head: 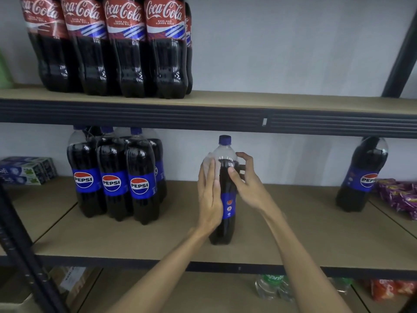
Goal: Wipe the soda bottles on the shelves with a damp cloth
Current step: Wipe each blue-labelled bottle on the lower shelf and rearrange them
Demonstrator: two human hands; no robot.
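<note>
Both hands are on one Pepsi bottle (228,205), which stands upright on the middle shelf (158,240) with its blue cap on.

Left hand (209,195): fingers straight and together, palm laid flat against the bottle's left side from label height up to the clear shoulder. It presses rather than wraps.

Right hand (247,184): thumb set on the front of the bottle just under the shoulder, fingers curled round its right side toward the back. It is clamped on the upper body of the bottle.

Left of the left hand, on the same shelf and well apart from it, stands a tight cluster of Pepsi bottles (112,181) with labels facing out. Further left again lie stacked toothpaste boxes (24,170).

Right of the right hand, well apart, stands a lone Pepsi bottle (358,177), and just beyond it lie purple snack packets (399,195).

Above both hands is the upper shelf (270,101). A row of Coca-Cola bottles (126,41) stands on it, up and to the left of the hands.

Below the right forearm, on the shelf underneath, are green-labelled clear bottles (270,285), blurred. Orange packets (388,290) lie further right.
</note>
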